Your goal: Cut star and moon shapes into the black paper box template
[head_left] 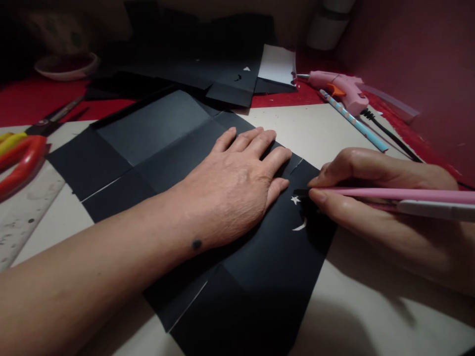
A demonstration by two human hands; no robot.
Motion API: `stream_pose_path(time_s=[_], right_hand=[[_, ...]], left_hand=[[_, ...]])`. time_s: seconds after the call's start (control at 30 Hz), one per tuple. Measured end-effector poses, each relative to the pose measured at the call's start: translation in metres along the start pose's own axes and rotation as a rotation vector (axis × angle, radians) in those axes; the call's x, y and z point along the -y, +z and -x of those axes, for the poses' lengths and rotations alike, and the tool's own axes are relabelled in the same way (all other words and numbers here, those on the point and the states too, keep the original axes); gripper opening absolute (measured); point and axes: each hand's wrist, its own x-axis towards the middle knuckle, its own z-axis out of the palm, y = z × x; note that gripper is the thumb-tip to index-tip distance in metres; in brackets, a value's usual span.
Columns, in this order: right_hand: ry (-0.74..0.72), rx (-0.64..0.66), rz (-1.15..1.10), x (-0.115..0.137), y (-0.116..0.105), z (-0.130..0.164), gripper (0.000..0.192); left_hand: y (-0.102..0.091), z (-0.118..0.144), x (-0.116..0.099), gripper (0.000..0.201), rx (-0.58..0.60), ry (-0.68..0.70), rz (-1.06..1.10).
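Note:
My left hand (237, 183) lies flat, fingers together, pressing down a creased sheet of black paper (156, 138) on a pale board (326, 133). My right hand (374, 207) grips a pink craft knife (401, 195) like a pen, its dark tip touching the paper just right of my left fingertips. Beside the tip are a small star-shaped cutout (295, 200) and a crescent-shaped cutout (300, 227), showing white through the black sheet.
Red-and-yellow-handled scissors (22, 153) and a ruler (25, 207) lie at the left. A pink glue gun (341, 89), a dotted blue pencil (352, 121) and more black paper (222, 74) with a white sheet (278, 64) sit at the back. A shallow bowl (67, 64) is far left.

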Motion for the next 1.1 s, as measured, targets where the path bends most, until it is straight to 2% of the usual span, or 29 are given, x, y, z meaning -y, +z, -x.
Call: stream_pose_path(time_s=[0.2,0.6,0.93,1.1], right_hand=[[0.037,-0.016,-0.019,0.005,0.003,0.002,0.012],[-0.053,0.056,0.032,-0.002,-0.005,0.000,0.011],[-0.039,0.061,0.022,-0.001,-0.007,0.000,0.010],[-0.005,0.007,0.016,0.002,-0.002,0.000,0.012]], left_hand=[[0.000,-0.001,-0.001,0.041,-0.010,-0.006,-0.002],[0.000,-0.001,-0.001,0.041,-0.003,-0.004,0.007],[0.000,0.000,-0.001,0.040,-0.003,-0.007,0.005],[0.000,0.000,-0.001,0.041,0.004,-0.010,0.006]])
